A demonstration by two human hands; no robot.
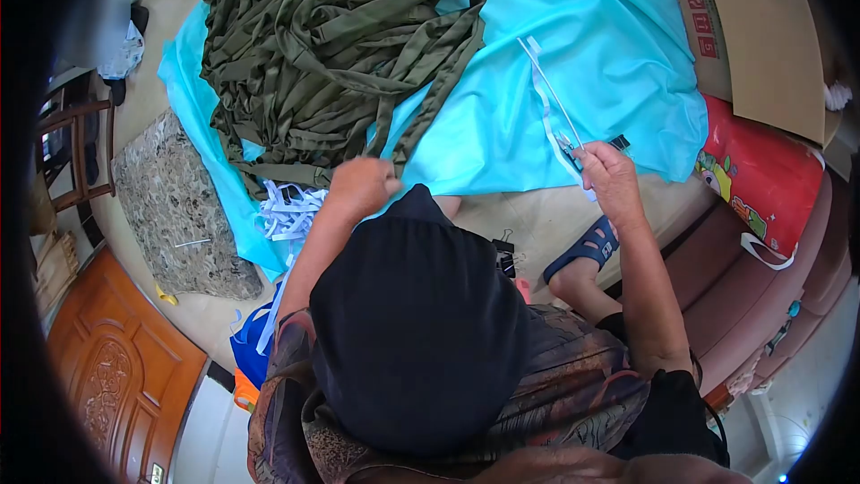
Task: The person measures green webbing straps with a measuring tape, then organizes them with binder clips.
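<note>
The right hand [611, 176] pinches a thin rod [562, 108] toward 11 o'clock, apparently working the adjacent white strip [546, 116], next requiring a steady grip; the blurred left hand [361, 185], olive strips [336, 54] at its 12 o'clock, is indeterminate in grip.

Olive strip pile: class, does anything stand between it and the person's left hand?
Nothing visible stands in the way. The left hand is right at the near edge of the olive strip pile, though blur hides whether they touch. The white strips lie off to the hand's left, not between.
</note>
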